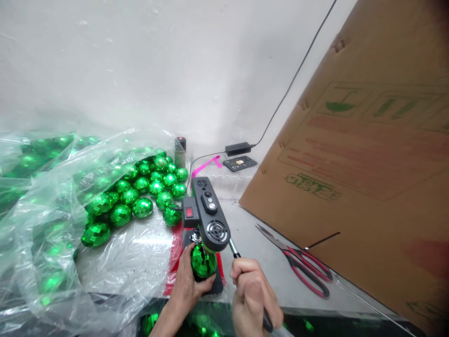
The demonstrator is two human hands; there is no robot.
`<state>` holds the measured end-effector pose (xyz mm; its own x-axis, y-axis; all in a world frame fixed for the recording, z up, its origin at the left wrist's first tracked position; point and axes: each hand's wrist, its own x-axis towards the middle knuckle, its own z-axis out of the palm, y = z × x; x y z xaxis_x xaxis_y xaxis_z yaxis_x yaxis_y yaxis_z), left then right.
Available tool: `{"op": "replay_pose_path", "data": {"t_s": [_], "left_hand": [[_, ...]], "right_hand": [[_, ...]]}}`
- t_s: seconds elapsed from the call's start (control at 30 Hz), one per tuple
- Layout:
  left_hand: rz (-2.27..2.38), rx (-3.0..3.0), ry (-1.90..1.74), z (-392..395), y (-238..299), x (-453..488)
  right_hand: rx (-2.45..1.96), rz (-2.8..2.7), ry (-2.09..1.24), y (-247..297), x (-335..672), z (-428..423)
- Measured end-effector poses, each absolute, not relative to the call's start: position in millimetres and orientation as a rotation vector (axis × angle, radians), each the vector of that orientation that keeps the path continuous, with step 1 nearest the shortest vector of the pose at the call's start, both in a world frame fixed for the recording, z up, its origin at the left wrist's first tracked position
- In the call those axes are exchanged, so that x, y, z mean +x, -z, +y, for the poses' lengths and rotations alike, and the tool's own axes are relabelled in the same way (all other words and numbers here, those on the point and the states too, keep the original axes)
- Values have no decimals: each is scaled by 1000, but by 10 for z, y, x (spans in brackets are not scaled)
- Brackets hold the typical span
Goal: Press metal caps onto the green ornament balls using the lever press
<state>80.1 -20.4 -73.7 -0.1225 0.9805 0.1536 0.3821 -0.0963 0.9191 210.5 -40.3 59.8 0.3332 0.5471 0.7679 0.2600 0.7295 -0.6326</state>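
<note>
My left hand (185, 276) is closed around a shiny green faceted ball (203, 262), which sits beneath the head of a small black machine (210, 213). That machine has a red switch (189, 212) on its left side and round vents on top. My right hand (254, 295) is wrapped round a lever handle (267, 322) with a metal rod that runs up to the machine's right side. Part of the machine's black base (214, 286) shows under the ball, on a red sheet (172, 269). The contact between ball and machine head is hidden.
Many green balls (142, 207) lie to the left, partly under clear plastic (45, 224). Red-handled scissors (298, 262) rest at right beside a large cardboard box (351, 154). Behind are a phone (240, 163), a power adapter (238, 149), a pink ribbon (206, 165) and a dark cylinder (180, 152).
</note>
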Motion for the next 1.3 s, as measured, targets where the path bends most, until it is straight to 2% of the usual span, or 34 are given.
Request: {"op": "replay_pose_path", "data": {"t_s": [0.5, 1.3], "left_hand": [[1530, 1524, -1232, -186, 681, 807], [1503, 1581, -1214, -180, 705, 807]], "right_hand": [[-800, -1276, -189, -671, 2107, -375], [-682, -1310, -82, -312, 2060, -337]]}}
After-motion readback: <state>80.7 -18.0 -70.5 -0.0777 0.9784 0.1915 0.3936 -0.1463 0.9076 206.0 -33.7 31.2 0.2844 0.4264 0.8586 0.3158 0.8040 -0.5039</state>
